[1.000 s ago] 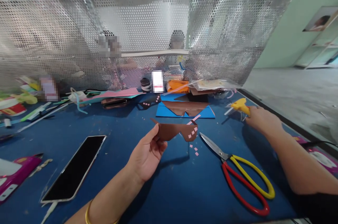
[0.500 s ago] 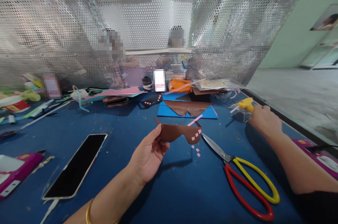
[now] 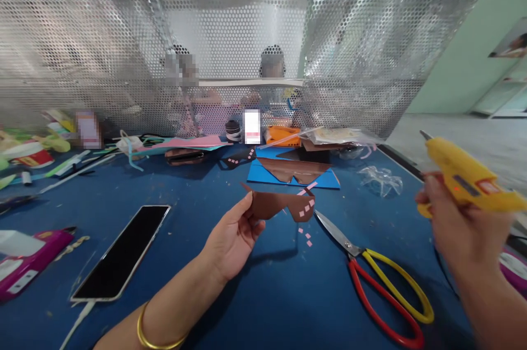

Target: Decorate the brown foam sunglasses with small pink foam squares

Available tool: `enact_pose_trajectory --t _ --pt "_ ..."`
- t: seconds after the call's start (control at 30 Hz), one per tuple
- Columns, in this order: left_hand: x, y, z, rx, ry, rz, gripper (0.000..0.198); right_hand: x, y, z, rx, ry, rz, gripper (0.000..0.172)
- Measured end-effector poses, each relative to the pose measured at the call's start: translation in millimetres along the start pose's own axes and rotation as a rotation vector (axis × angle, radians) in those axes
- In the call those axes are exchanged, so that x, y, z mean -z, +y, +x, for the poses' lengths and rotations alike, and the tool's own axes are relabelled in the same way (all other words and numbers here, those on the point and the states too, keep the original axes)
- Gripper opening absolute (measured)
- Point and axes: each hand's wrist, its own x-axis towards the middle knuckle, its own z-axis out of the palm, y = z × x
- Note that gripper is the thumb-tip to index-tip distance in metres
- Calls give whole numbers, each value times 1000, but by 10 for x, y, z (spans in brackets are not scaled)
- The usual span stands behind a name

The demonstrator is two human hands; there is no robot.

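Note:
Between thumb and fingers, my left hand (image 3: 234, 243) grips brown paper glasses (image 3: 269, 205) by one end, above the table. Pink paper squares run across the lens at their right side. A few loose pink squares (image 3: 308, 236) lie on the table below. At the right, my right hand (image 3: 457, 240) is wrapped round a yellow glue gun (image 3: 465, 177), raised with its nozzle toward the upper left. Scissors (image 3: 349, 248) with one red and one yellow handle lie between my hands, their tip near the paper glasses.
A charging phone (image 3: 123, 254) lies at left beside a purple device (image 3: 37, 262). Behind are black paper glasses (image 3: 239, 159), a brown cutout on blue card (image 3: 321, 178) and crumpled clear plastic (image 3: 382, 181). A perforated metal screen (image 3: 349, 48) stands behind; people sit beyond it.
My right hand has lifted the yellow glue gun from beside the clear plastic and brought it up and nearer, to the right. My left hand holds the paper glasses nearly still.

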Motion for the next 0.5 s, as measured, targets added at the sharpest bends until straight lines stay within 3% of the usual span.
enact_pose_trajectory --t 0.07,0.17,0.33,0.5 --pt "1 -1 -5 -5 -14 -13 8 71 -188 -234 -109 -52 213 37" --pt "-5 1 -16 -9 -36 -29 11 168 -366 -560 -234 -109 276 41" --pt "-15 -7 -34 5 -60 -19 15 160 -378 -1082 14 -411 185 23" --pt "-20 -21 -44 12 -37 -21 15 -117 -513 -1549 141 -509 332 16"
